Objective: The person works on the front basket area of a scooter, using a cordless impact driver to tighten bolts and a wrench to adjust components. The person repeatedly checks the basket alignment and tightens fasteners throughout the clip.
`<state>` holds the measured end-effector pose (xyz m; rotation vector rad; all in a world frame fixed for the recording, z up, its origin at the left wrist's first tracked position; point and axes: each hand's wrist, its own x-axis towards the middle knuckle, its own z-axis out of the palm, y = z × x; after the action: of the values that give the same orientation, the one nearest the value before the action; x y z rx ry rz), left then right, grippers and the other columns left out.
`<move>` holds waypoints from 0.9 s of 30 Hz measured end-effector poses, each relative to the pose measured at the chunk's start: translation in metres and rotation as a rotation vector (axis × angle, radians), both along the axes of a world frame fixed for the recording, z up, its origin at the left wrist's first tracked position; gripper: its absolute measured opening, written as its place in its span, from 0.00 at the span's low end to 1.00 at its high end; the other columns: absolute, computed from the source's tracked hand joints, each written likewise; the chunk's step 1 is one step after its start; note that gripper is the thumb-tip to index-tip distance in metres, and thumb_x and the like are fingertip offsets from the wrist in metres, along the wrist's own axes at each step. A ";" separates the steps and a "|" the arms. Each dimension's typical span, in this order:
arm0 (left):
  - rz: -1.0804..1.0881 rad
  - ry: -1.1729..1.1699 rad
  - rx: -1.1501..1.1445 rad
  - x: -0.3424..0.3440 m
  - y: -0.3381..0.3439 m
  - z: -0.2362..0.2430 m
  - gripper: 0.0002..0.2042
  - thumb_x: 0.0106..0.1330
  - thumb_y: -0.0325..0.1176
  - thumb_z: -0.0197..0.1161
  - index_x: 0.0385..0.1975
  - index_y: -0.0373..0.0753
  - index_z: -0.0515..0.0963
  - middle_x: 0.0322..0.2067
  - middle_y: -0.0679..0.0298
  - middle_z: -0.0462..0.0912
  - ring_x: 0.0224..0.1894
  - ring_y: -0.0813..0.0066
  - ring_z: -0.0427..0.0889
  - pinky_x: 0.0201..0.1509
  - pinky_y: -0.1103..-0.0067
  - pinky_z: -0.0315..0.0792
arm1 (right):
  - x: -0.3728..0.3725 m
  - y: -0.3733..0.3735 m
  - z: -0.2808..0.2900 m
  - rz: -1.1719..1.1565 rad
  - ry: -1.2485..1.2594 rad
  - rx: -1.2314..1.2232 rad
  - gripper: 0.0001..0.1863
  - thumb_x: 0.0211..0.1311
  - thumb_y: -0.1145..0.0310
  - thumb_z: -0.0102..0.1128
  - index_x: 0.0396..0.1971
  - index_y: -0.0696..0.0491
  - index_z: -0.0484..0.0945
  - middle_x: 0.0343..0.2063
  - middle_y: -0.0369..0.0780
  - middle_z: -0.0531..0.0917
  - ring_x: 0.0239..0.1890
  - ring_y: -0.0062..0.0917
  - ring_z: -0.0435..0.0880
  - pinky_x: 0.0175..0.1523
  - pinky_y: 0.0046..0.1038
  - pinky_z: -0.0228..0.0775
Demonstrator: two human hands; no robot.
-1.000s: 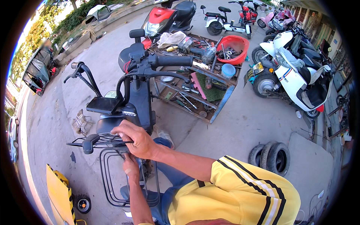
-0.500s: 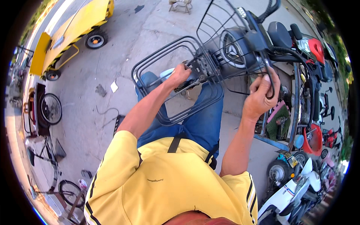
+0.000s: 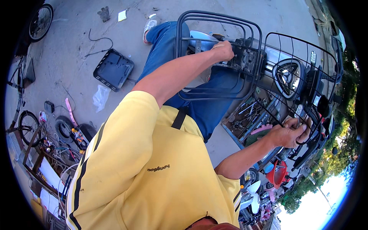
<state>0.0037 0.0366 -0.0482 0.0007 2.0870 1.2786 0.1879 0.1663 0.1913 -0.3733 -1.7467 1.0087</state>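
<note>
Two black wire baskets on one scooter (image 3: pixel 285 74): rear wire basket (image 3: pixel 218 57) at centre, front wire basket (image 3: pixel 303 80) to the right. Left hand (image 3: pixel 224 50) presses closed against the rear basket's mounting bracket (image 3: pixel 245 59); right hand (image 3: pixel 291 132) curls tightly around the front basket's near rim.

Short-sleeved yellow shirt (image 3: pixel 153 180) with black-and-white stripes down the shoulder and sleeve edge, small dark printed lettering on its back, black strap (image 3: pixel 179 118) at the waist, blue jeans (image 3: pixel 199 103), light-coloured shoe (image 3: pixel 149 26), bare forearms, left hand (image 3: pixel 223 50), right hand (image 3: pixel 288 133)
</note>
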 end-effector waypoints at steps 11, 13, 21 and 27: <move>0.031 -0.079 0.012 -0.005 0.005 -0.014 0.18 0.62 0.36 0.65 0.50 0.35 0.82 0.55 0.48 0.81 0.59 0.51 0.80 0.61 0.65 0.74 | -0.006 0.002 -0.005 0.016 -0.002 -0.021 0.16 0.74 0.69 0.45 0.53 0.61 0.75 0.28 0.41 0.75 0.14 0.17 0.57 0.21 0.20 0.49; 0.024 -0.083 0.014 -0.004 0.005 -0.014 0.19 0.62 0.35 0.64 0.51 0.35 0.81 0.56 0.47 0.80 0.59 0.51 0.79 0.61 0.65 0.74 | -0.005 0.000 -0.004 -0.005 -0.006 -0.018 0.16 0.74 0.69 0.45 0.52 0.62 0.75 0.29 0.42 0.75 0.14 0.17 0.57 0.21 0.20 0.50; 0.041 0.028 0.003 0.003 0.007 -0.009 0.14 0.62 0.33 0.61 0.45 0.34 0.84 0.49 0.46 0.84 0.55 0.50 0.82 0.58 0.64 0.76 | -0.005 0.000 -0.004 0.012 -0.007 -0.023 0.16 0.75 0.69 0.45 0.51 0.63 0.74 0.30 0.43 0.75 0.14 0.17 0.58 0.22 0.20 0.51; 0.091 0.023 0.035 0.006 0.008 -0.007 0.14 0.64 0.33 0.58 0.43 0.34 0.84 0.46 0.46 0.85 0.53 0.47 0.83 0.57 0.62 0.76 | -0.003 -0.001 -0.003 -0.005 -0.006 -0.027 0.16 0.76 0.69 0.44 0.51 0.65 0.74 0.30 0.44 0.75 0.14 0.17 0.59 0.22 0.19 0.52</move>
<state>0.0100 0.0447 -0.0557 -0.0653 2.1050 1.3753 0.1846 0.1653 0.1879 -0.3981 -1.7385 1.0295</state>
